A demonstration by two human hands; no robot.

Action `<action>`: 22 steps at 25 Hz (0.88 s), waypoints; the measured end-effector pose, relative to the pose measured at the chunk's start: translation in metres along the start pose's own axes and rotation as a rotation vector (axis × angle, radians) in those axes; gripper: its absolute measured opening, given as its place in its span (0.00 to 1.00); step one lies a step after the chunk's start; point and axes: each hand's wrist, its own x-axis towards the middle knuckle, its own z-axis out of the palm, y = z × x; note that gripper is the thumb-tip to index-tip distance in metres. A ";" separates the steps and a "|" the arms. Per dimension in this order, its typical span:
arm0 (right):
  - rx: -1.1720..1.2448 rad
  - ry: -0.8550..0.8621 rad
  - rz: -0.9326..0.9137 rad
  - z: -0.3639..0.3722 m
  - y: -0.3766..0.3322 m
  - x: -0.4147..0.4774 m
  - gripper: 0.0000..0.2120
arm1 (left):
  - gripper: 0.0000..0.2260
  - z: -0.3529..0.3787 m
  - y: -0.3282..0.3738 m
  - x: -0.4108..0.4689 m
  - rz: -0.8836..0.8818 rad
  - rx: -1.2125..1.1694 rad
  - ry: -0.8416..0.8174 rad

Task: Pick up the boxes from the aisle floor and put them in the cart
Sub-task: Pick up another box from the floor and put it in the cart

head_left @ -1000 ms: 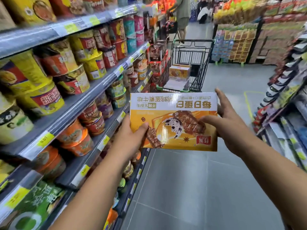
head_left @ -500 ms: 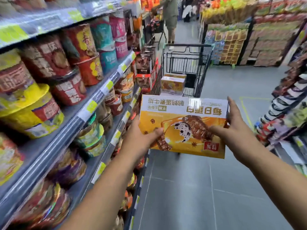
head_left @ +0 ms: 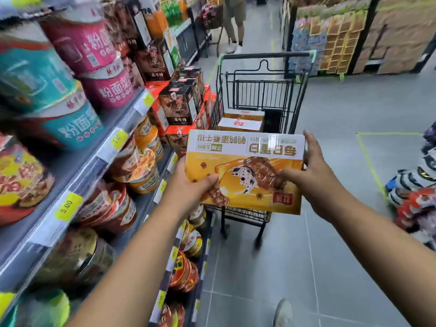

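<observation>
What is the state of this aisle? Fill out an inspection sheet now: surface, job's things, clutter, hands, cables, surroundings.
Surface: grey tiled aisle floor, marked with yellow tape lines at right.
Job's things: orange-and-white box held up with its print upside down, in front of the black cart, not yet in it; two like boxes lie in the basket.
Clutter: bagged goods piled at the right edge.
Hands: left hand grips the box's lower left, thumb on its face; right hand grips its right side.
Cables: nothing seen.
Surroundings: shelves of noodle cups at left; another person farther down the aisle; stacked displays beyond.
</observation>
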 end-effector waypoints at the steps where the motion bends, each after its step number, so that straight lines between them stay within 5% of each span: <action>1: 0.002 -0.020 0.006 0.002 0.003 0.030 0.46 | 0.24 0.005 0.000 0.027 -0.019 -0.011 0.015; 13: -0.005 0.038 0.228 0.052 0.066 0.316 0.44 | 0.28 0.057 -0.069 0.331 -0.256 0.203 -0.057; 22: 0.035 0.153 0.423 0.091 0.164 0.444 0.32 | 0.44 0.127 -0.155 0.477 -0.259 0.498 -0.008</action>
